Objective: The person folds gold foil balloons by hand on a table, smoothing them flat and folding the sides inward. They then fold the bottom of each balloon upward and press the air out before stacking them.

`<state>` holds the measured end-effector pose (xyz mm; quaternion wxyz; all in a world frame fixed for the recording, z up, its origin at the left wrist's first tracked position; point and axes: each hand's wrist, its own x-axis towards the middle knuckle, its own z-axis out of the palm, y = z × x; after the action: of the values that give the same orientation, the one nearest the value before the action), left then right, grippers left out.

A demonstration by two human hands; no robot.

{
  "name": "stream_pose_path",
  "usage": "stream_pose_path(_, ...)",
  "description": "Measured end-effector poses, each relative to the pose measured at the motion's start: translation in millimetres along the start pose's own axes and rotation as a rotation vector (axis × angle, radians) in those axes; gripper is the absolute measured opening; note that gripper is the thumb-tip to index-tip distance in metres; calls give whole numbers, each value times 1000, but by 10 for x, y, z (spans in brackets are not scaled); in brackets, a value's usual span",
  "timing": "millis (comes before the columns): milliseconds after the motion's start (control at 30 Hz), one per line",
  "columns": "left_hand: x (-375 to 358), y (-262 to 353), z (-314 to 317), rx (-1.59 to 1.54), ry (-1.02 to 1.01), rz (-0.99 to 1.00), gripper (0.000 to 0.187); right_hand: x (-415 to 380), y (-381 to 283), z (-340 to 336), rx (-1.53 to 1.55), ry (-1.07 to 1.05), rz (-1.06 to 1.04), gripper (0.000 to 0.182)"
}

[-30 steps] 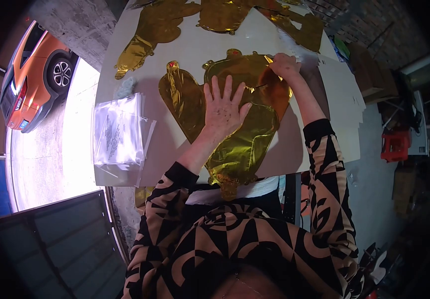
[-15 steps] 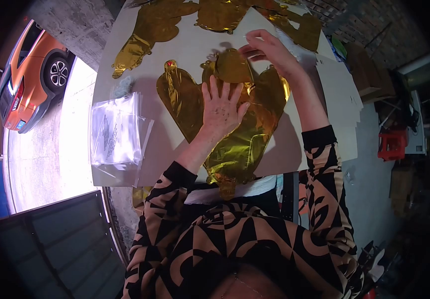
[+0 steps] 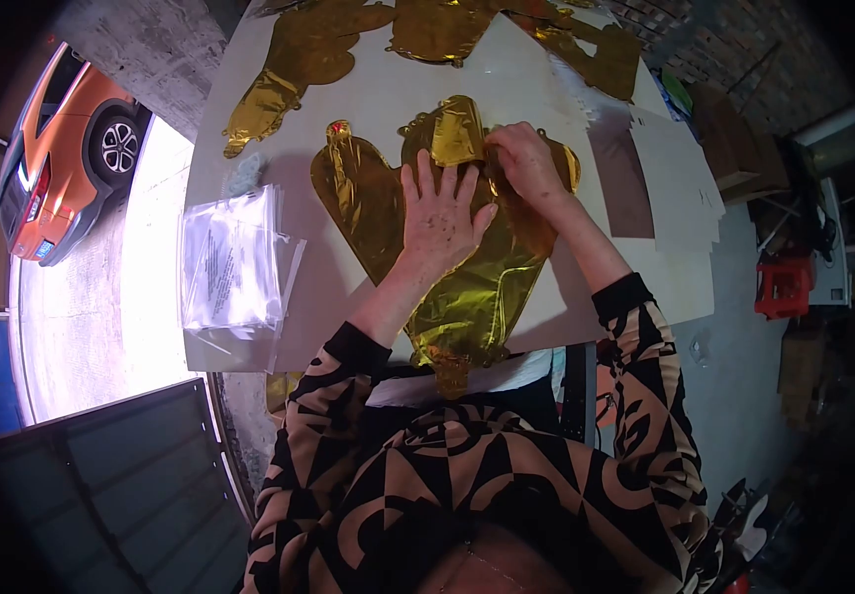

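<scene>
A flat gold foil balloon lies on the pale table in front of me, its narrow end hanging over the near edge. My left hand rests palm down on its middle with the fingers spread. At the top, a folded-over flap of the foil stands just beyond my left fingertips. My right hand is on the balloon's upper right part, its fingers curled together at the foil beside that flap. The fingertips are partly hidden, but they seem to pinch the foil.
More gold foil balloons lie along the table's far side. A stack of clear plastic bags sits at the left, and pale sheets at the right. Beyond are an orange car, a red stool and cardboard boxes.
My right hand has come down from above the balloon onto its upper right, and its fingers have closed. The top flap looks narrower and more upright. My left hand has stayed in place.
</scene>
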<state>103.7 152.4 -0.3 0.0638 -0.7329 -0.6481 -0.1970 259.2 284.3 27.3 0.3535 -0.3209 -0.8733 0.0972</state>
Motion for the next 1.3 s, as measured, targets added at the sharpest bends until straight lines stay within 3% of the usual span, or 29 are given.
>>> stream_pose_path(233,16,0,8,-9,5,5,68,-72,-154,-36,-43,-4,-187,22)
stream_pose_path(533,3,-29,56,10,32,26,68,-263,-96,41,-66,-54,-135,33)
stream_pose_path(633,42,-36,-101,-77,232,22,55,-257,-115,48,-114,-39,-141,33)
stream_pose_path(733,179,-82,-546,-165,301,-21,38,-260,-102,45,-133,-24,-192,32)
stream_pose_path(767,265,-53,-685,-120,448,-3,26,-261,-97,54,-141,-13,-203,33)
stream_pose_path(867,506,-132,-680,-227,472,87,28,-234,-92,56,-181,-2,-233,33)
stream_pose_path(967,739,-188,-376,-166,396,198,35,-239,-97,45,-248,-40,-228,32)
stream_pose_path(1067,824,-408,147,-234,154,219,45,-222,-131,14,-309,-50,-234,28)
stream_pose_path(1167,773,-537,284,-162,-21,221,49,-240,-128,25,-315,-36,-245,24)
stream_pose_path(1300,715,-511,355,-66,23,197,51,-295,-115,-1,-250,-45,-216,22)
